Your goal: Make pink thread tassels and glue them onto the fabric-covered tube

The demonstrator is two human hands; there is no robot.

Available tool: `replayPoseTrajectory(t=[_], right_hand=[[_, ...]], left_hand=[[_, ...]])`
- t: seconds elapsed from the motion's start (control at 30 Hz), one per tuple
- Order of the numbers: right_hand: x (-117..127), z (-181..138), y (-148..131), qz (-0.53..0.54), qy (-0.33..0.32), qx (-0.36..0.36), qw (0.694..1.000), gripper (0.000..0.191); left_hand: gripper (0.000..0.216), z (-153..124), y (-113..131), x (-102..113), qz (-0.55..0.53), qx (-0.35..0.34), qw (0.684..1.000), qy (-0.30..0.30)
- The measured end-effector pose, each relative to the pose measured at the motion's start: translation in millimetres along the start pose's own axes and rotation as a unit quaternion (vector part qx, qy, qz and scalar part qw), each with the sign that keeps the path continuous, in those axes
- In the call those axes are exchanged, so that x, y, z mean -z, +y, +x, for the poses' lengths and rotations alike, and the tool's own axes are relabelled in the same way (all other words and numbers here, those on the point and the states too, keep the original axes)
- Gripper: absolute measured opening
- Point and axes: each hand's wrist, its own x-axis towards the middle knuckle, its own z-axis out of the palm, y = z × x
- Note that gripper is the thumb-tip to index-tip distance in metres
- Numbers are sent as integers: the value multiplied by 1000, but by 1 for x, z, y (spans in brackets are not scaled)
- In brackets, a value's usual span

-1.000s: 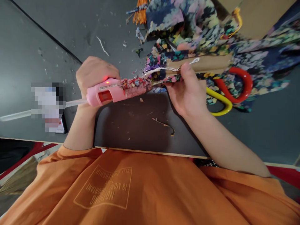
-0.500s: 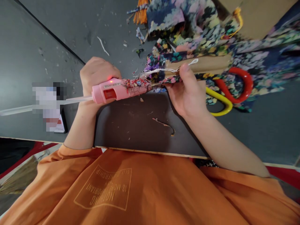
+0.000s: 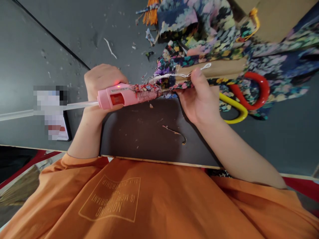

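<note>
My left hand is closed round a pink hot glue gun with a red light on; its barrel is crusted with scraps. A clear glue stick sticks out of its back. The nozzle points right, at the edge of a cardboard piece wrapped in dark floral fabric. My right hand pinches that cardboard edge, with the thumb on top beside a white thread.
Red and yellow scissors lie under the fabric to the right. A dark mat lies on the grey table, which is strewn with scraps. Orange strands lie at the top. A small card sits at the left.
The glue gun has shifted slightly to the right toward the cardboard edge. My right hand has stayed in place on the cardboard.
</note>
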Motion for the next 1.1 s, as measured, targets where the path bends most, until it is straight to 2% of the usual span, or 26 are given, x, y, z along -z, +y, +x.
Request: replayPoseTrajectory(t=[0.1,0.23,0.4,0.63,0.9,1.1], right_hand=[[2,0,2,32,-13,11,999,19],[4,0,3,11,-36,8,999,9],[4,0,2,30,-34,4,999,14],[5,2,5,53,-32,4,998,26],[5,3,6,34,-28,-27,999,36],[5,1,4,34,-18,-29,999,31]], left_hand=[[28,-1,-1,-1,-7,-10,1000,14],[24,-3,-7,-3,2,-25,1000,18],[23,-4,-7,-3,-1,-15,999,34],[35,3,14,4,76,99,991,-37],[25,4,13,2,105,72,992,-10],[29,2,12,2,114,100,988,-13]])
